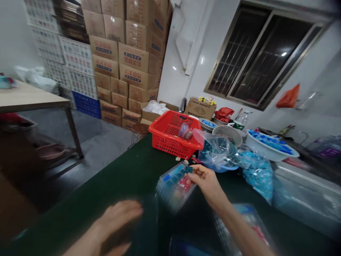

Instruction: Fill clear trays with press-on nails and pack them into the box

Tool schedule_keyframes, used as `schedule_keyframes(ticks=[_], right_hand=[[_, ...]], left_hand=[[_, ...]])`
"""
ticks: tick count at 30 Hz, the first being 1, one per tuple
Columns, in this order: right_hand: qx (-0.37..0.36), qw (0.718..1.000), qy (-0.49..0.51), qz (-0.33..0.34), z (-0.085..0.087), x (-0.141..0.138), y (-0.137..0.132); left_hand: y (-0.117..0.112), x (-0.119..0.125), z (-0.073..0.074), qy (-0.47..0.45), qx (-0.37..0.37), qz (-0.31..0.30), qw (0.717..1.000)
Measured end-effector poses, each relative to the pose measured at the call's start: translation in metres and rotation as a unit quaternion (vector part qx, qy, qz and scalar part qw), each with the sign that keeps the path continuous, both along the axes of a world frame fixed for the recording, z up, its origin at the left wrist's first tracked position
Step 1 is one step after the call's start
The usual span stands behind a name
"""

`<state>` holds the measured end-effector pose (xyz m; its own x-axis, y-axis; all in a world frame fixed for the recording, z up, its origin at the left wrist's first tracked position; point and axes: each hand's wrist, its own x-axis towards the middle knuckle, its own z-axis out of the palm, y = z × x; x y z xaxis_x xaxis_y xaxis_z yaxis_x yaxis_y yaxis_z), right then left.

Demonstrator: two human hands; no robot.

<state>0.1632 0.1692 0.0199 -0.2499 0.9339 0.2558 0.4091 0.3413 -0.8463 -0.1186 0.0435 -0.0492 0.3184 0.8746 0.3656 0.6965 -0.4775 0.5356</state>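
A clear plastic bag of blue and red pieces (176, 186) sits just short of the red plastic basket (173, 137), pinched at one corner by the right hand (207, 185), its thumb and fingers closed, arm reaching forward. So slight a hold could let it slip onto the green desk (80, 185). The blurred left hand (117, 220) is open, holding nothing visible.

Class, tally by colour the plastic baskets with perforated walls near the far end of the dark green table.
Red rectangular perforated plastic basket: 1
Pale grey round perforated plastic basket: 1
Total: 2
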Motion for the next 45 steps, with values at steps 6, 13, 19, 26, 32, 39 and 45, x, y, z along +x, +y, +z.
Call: schedule_keyframes(ticks=[6, 13, 19, 26, 32, 39, 45], right_hand=[[-0.235, 0.931, 0.191, 0.205, -0.007, -0.048, -0.077], [-0.297, 0.914, 0.213, 0.176, -0.029, -0.068, -0.115], [-0.295, 0.927, 0.226, 0.044, -0.045, -0.091, -0.159], [-0.305, 0.944, 0.12, 0.031, -0.05, -0.088, -0.173], [-0.354, 0.913, 0.195, 0.046, -0.062, -0.087, -0.177], [-0.402, 0.854, 0.32, 0.084, -0.061, -0.088, -0.159], [-0.18, 0.962, 0.199, 0.044, -0.051, -0.08, -0.137]], left_hand=[[0.004, 0.047, 0.05, -0.172, 0.009, -0.039, 0.984], [-0.017, 0.049, 0.028, -0.212, 0.035, -0.064, 0.974], [-0.045, 0.038, 0.006, -0.098, 0.146, -0.001, 0.984], [-0.061, 0.031, 0.002, -0.05, 0.098, -0.076, 0.991], [-0.063, 0.031, 0.0, -0.203, -0.139, -0.1, 0.964], [-0.038, 0.034, 0.01, -0.462, -0.345, -0.118, 0.808], [-0.009, 0.043, 0.012, -0.521, -0.414, -0.027, 0.746]])
